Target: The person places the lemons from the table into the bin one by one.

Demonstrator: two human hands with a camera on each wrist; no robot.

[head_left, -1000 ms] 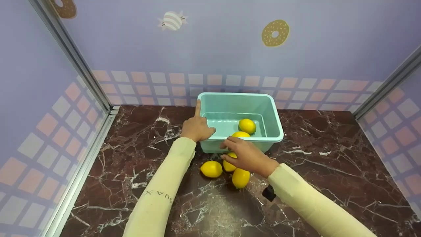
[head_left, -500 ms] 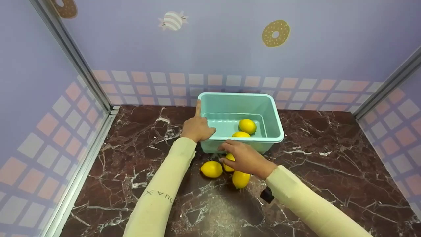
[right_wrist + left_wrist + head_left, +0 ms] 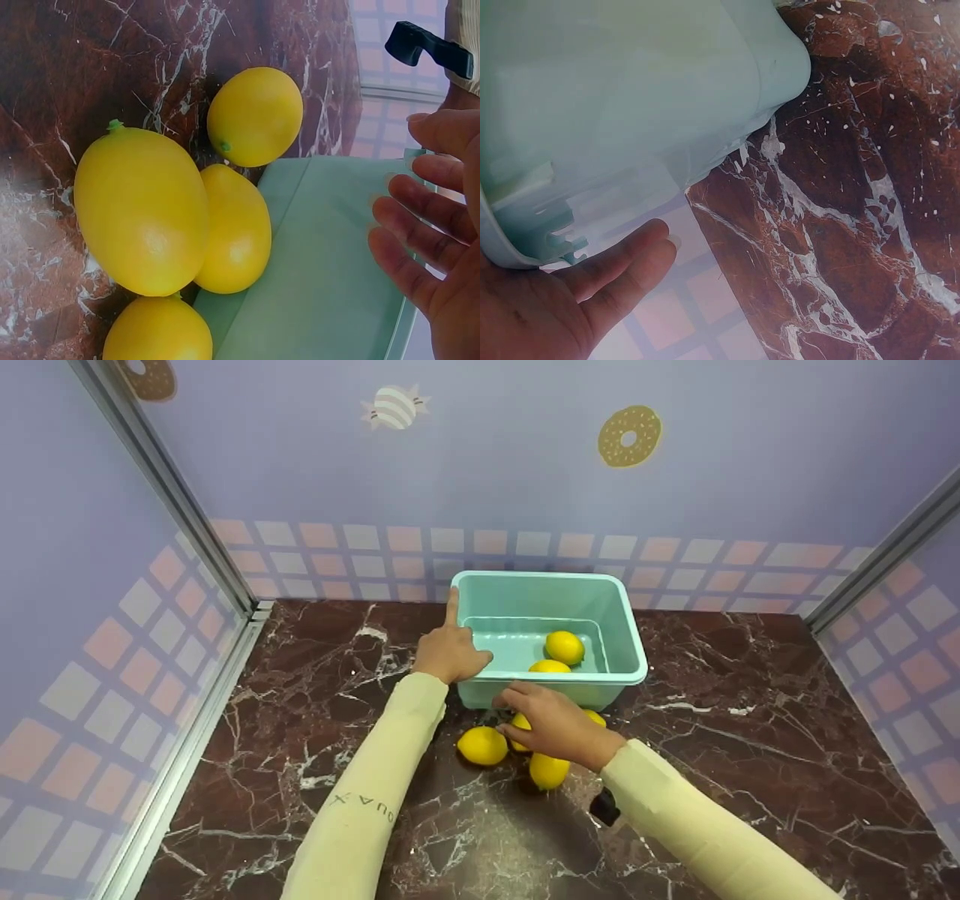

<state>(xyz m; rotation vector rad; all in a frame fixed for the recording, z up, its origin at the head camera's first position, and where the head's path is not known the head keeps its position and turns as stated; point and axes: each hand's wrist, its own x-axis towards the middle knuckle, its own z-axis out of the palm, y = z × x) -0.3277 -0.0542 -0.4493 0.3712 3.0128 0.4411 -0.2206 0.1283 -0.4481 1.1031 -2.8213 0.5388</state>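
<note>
My left hand [image 3: 450, 652] rests on the left rim of a pale green plastic bin [image 3: 551, 678], index finger straight along the edge, thumb stretched over the front corner. In the left wrist view two straight fingers [image 3: 622, 274] lie outside the wall. Two yellow lemons are inside the bin, one lemon [image 3: 565, 648] farther back. My right hand [image 3: 559, 724] hovers above several lemons before the bin, holding nothing, partly hiding a lemon [image 3: 521, 733]. The right wrist view shows a large near lemon [image 3: 142, 210] and the loosely bent fingers [image 3: 420, 206] apart from it.
Under everything is a dark red marble-patterned tabletop [image 3: 337, 780]. A purple wall [image 3: 510, 495] with a checked band stands close behind the bin; side panels flank the table left and right. A black strap piece [image 3: 604, 807] shows by my right sleeve.
My right hand has moved slightly toward me and to the left, uncovering a lemon on its far right side. My left hand and the bin have stayed in place.
</note>
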